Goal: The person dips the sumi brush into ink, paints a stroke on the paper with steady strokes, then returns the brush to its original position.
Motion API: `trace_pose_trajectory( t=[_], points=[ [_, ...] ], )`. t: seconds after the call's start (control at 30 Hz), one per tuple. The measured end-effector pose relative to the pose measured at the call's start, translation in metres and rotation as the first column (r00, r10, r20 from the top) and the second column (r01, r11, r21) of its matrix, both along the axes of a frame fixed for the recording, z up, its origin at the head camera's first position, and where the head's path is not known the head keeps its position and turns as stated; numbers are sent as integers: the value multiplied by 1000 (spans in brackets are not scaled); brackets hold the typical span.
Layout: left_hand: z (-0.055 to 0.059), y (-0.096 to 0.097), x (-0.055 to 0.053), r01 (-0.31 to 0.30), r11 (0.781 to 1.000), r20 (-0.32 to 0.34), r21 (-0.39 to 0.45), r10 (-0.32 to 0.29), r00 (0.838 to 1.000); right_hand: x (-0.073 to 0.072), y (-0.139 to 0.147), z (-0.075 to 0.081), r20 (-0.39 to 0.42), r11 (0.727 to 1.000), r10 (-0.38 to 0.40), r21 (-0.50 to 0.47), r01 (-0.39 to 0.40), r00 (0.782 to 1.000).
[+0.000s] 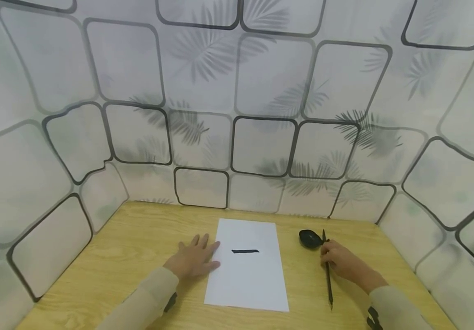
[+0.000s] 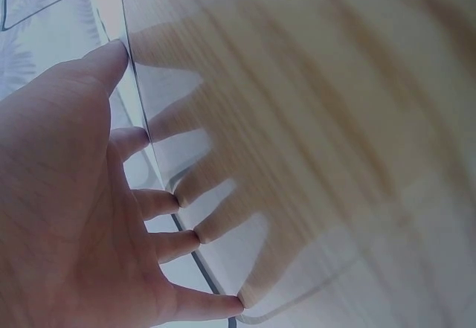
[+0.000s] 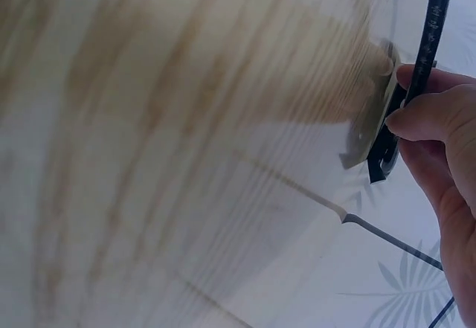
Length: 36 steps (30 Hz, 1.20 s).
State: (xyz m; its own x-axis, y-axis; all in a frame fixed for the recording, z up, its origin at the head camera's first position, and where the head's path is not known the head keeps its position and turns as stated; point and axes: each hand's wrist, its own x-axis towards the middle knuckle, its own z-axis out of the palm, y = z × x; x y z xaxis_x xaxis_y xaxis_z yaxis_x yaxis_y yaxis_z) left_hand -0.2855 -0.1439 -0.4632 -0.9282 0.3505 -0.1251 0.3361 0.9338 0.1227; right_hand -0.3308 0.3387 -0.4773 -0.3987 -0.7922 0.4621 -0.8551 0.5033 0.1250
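Note:
A white sheet of paper (image 1: 245, 279) lies on the table with one short black stroke (image 1: 245, 251) across it. My left hand (image 1: 195, 256) is spread flat, its thumb and a fingertip at the sheet's left edge; the left wrist view shows the hand (image 2: 89, 179) with fingers apart, touching the tabletop. To the right of the sheet, my right hand (image 1: 340, 260) pinches a dark writing brush (image 1: 328, 284) along its shaft. A small black ink dish (image 1: 310, 239) sits just left of that hand. In the right wrist view the thumb presses the brush shaft (image 3: 431, 30) beside the dish's dark edge (image 3: 383, 153).
The light wood tabletop (image 1: 138, 247) ends at a patterned cloth backdrop (image 1: 261, 146) with dark rounded squares and leaf prints. That cloth rises behind the table and along both sides.

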Motion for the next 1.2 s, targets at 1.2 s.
trace_pose_trajectory(
  t=[1.2],
  points=[
    [4,0,1,-11,998,55,63,7,998,36,-97,19,275,855,-411,-215,472,869]
  ],
)
